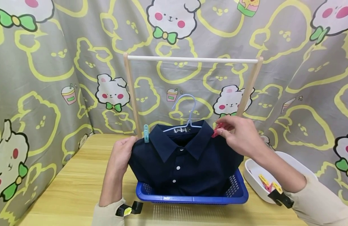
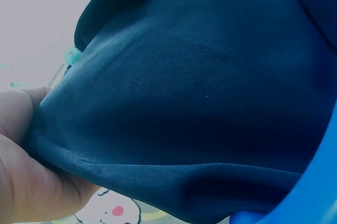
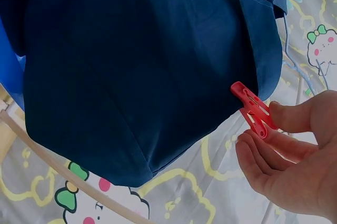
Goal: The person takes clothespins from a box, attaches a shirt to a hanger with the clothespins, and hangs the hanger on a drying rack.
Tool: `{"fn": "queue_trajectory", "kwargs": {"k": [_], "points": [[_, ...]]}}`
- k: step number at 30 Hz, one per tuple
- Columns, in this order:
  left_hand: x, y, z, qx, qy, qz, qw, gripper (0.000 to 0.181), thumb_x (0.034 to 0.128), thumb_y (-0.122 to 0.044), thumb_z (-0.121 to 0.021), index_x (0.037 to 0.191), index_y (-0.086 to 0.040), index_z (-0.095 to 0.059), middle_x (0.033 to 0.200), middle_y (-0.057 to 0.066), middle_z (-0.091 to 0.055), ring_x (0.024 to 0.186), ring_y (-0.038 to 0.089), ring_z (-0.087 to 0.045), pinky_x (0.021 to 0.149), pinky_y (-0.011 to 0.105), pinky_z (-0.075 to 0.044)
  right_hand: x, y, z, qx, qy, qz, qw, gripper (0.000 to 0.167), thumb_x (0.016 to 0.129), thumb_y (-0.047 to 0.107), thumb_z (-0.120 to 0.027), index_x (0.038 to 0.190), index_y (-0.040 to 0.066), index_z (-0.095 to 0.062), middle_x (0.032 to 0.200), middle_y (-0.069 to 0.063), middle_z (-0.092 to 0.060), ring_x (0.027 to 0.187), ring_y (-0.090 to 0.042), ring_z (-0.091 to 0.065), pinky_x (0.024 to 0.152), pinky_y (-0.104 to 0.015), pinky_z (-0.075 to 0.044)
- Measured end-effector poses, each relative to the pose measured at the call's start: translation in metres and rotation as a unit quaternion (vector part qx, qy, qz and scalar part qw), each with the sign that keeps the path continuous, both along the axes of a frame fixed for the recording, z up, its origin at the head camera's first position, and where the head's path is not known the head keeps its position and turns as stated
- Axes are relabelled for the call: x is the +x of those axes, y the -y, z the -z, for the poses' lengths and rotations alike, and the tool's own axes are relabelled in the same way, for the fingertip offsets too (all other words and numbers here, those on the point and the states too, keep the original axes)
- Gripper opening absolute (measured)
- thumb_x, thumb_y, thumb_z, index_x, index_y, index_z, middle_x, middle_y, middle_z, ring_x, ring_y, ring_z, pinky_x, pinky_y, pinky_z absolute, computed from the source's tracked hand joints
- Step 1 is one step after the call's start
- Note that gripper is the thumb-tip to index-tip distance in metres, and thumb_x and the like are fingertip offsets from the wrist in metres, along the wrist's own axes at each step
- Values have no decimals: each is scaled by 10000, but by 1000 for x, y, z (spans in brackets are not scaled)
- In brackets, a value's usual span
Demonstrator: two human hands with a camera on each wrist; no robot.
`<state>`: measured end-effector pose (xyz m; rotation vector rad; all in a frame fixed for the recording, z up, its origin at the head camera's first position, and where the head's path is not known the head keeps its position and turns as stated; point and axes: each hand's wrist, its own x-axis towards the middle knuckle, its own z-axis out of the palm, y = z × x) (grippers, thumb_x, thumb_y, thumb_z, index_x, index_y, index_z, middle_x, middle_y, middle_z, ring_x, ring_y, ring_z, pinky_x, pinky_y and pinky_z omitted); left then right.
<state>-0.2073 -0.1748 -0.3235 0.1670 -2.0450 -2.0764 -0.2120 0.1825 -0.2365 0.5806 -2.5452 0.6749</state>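
Observation:
A dark navy shirt (image 1: 202, 169) hangs on a pale blue hanger (image 1: 193, 110), its lower part inside a blue basket (image 1: 191, 199). The left hand (image 1: 121, 155) grips the shirt's shoulder at the left; in the left wrist view that hand (image 2: 31, 166) has thumb and fingers round the cloth edge. A teal clothespin (image 1: 146, 133) stands on the shoulder beside the collar. The right hand (image 1: 241, 135) pinches a red clothespin (image 1: 217, 130) at the other shoulder. In the right wrist view the red clothespin (image 3: 253, 109) has its tip on the cloth, between thumb and fingers of the right hand (image 3: 295, 150).
Behind the shirt stands a rack with a white bar (image 1: 191, 59) and wooden posts. To the right, a white bin (image 1: 254, 179) holds several yellow and red clothespins (image 1: 263, 180). A patterned curtain (image 1: 106, 56) surrounds the wooden table (image 1: 69, 188).

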Motion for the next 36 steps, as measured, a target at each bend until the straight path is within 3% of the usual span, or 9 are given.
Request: {"fn": "queue_trajectory", "kwargs": {"k": [5, 14, 23, 27, 36], "points": [[0, 0, 0, 18, -72, 16, 10000, 477, 964, -162, -557, 494, -159, -478, 527, -83, -449, 544, 97, -498, 527, 243, -426, 1, 0, 0, -45, 99, 28, 9999, 252, 922, 135, -735, 1164, 64, -722, 969, -77, -750, 890, -261, -710, 812, -482, -570], [0, 1, 1, 29, -73, -11, 10000, 488, 964, -163, -557, 489, -157, -446, 519, -82, -419, 531, 100, -485, 519, 242, -413, 5, -9, -4, -113, 414, 336, 9985, 401, 971, 397, -669, 1286, 149, -673, 1063, -92, -738, 1017, -319, -685, 874, -533, -513], [0, 2, 1, 9, -77, 3, 10000, 488, 973, -167, -555, 496, -153, -451, 524, -76, -410, 535, 110, -487, 524, 244, -413, 0, -27, 4, -225, 355, 670, 9969, 380, 996, 417, -618, 1226, 121, -681, 1038, -115, -747, 962, -318, -700, 812, -497, -512], [-1, 2, 1, 26, -78, -6, 10000, 486, 970, -165, -556, 494, -158, -461, 525, -80, -427, 542, 105, -496, 532, 242, -422, -3, -32, 9, -131, 552, 821, 9950, 375, 1005, 392, -605, 1221, 91, -663, 1049, -137, -739, 969, -331, -686, 814, -513, -514], [-1, 2, 2, 26, -91, -37, 9999, 493, 968, -166, -566, 493, -156, -436, 518, -81, -404, 541, 111, -485, 528, 245, -413, -12, -40, 23, 215, 1405, 881, 9859, 543, 992, 397, -618, 1383, 35, -511, 1198, -229, -674, 1109, -421, -638, 844, -560, -514]]}}
